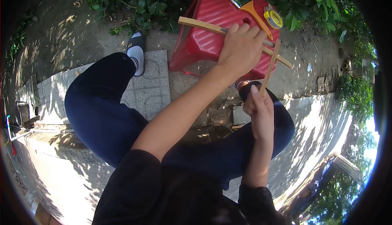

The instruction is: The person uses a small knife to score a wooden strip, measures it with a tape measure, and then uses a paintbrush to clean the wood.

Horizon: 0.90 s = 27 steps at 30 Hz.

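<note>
A long wooden strip (200, 24) lies across the top of a red plastic stool (204, 41), with both ends sticking out past the seat. My left hand (243, 49) is closed over its middle, fingers curled down on it. Beside the strip, a grey rod-like piece (268, 43) shows on either side of the fingers; most of it is hidden. Nearer my body, my right hand (261, 110) grips the lower end of a thin, flat wooden stick (270, 67). That stick points up and away, its far tip close to the strip's right part.
A paintbrush (249, 8) with an orange handle and a yellow tape measure (273, 18) rest on the stool's far side. Leafy branches (159, 0) hang behind it. My slippered foot (136, 53) stands by the patterned paving slab (149, 86).
</note>
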Motion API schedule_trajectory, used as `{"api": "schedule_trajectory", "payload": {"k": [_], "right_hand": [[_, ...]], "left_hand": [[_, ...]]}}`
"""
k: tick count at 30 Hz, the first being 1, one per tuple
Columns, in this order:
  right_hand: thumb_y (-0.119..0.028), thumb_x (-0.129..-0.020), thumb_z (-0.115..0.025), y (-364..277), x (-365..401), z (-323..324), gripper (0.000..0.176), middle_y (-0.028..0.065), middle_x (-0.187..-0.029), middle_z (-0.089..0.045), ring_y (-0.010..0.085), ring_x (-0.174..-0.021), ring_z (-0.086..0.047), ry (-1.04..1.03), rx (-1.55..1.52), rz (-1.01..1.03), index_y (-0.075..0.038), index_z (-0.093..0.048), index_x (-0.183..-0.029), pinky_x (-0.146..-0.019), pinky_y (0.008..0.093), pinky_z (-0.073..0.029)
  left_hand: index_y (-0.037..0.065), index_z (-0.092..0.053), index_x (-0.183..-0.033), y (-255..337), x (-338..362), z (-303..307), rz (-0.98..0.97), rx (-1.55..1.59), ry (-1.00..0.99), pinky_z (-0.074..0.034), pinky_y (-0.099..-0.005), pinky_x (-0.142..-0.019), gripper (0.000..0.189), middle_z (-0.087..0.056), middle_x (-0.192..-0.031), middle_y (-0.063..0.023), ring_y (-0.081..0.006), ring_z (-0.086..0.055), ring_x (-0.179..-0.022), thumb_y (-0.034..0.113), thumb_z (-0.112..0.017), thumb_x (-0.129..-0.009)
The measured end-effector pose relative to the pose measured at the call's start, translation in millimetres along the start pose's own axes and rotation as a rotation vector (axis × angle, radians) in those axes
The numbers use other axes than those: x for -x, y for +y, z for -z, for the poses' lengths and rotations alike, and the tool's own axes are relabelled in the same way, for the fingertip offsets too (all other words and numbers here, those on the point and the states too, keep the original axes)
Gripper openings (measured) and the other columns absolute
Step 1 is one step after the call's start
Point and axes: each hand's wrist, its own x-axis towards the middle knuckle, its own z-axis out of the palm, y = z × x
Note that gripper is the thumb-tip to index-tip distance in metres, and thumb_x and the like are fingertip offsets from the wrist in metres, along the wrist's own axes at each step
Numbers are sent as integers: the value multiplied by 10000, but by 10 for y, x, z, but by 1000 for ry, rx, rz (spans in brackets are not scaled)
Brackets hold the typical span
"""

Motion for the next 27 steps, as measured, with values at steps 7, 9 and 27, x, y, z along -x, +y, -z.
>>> {"api": "schedule_trajectory", "payload": {"k": [7,9,27], "right_hand": [[-226,-1078,-579,39,-82,176,279,-59,-685,-290,63,-578,-238,293,-200,245,-146,-425,-860,-549,258,-228],[-208,-1072,-590,140,-143,188,253,-59,-697,-296,54,-592,-246,355,-221,236,-142,-445,-875,-547,251,-220],[-377,-1121,-406,-191,-8,401,400,-7,-685,-320,93,-597,-272,580,-214,771,-122,-344,-819,-555,256,-259]], "left_hand": [[126,-671,-989,-11,22,17,-12,24,24,-397,-404,-779,140,-596,-863,-24,-231,-582,-854,182,-690,-862],[131,-673,-986,-15,36,11,-36,33,21,-400,-405,-779,137,-595,-864,-24,-230,-580,-848,182,-693,-860],[113,-676,-970,148,-48,-101,79,156,-4,-388,-418,-779,93,-651,-866,-30,-246,-589,-829,143,-647,-887]]}}
